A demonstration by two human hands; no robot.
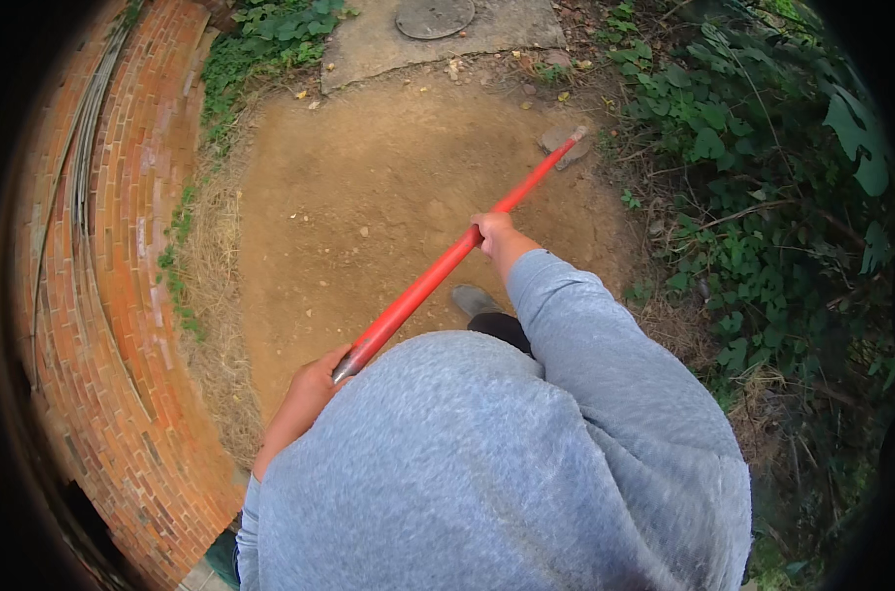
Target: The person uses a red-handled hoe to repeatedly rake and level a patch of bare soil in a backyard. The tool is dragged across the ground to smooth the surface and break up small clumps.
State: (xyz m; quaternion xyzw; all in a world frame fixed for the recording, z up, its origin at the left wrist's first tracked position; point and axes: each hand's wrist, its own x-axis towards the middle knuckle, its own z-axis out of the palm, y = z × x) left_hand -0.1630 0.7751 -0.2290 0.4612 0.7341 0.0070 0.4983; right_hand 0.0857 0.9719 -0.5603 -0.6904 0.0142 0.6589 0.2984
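Observation:
A long-handled tool, apparently a hoe, slants across my front with its red handle. Its grey, soil-coloured blade is at the far right end, over the dirt close to the plants. My right hand grips the handle around its middle. At the near end, where the red gives way to bare grey, my left hand holds the butt close against my grey sweatshirt. Some fingers of the left hand are hidden.
Brown dirt with small stones lies before me. A brick wall with thin poles leaning on it rises at left, dry straw along its foot. Leafy vines crowd the right. Beyond is a concrete slab with a round cover.

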